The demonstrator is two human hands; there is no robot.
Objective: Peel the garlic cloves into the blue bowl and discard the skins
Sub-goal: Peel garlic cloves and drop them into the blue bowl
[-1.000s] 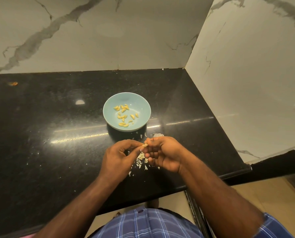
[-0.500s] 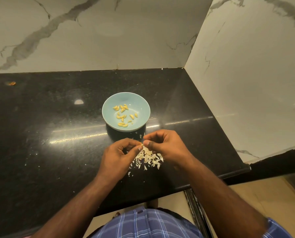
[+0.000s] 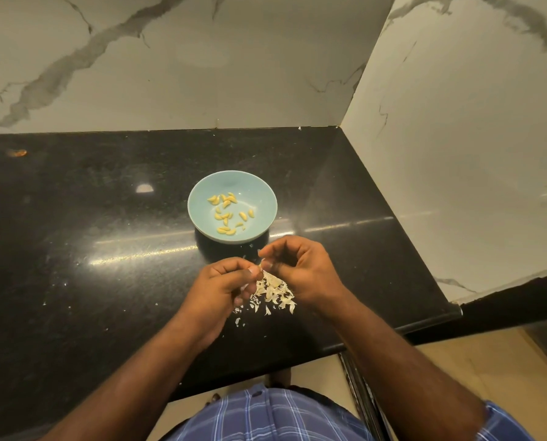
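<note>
One blue bowl (image 3: pixel 199 214) holds about sixteen peeled cloves (image 3: pixel 226 213); one heap of skins (image 3: pixel 273 292), two hands.

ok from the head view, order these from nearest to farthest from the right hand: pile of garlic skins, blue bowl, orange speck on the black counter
1. Pile of pale papery garlic skins: on the black counter just beneath the right hand.
2. Round light blue bowl holding peeled cloves: just beyond the hand, toward the wall.
3. Small orange speck: far left, near the back wall.

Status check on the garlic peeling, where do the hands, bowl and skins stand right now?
Left hand and right hand pinching one small clove between them. Peeled cloves in blue bowl. Skins piled on counter, not discarded.
</note>
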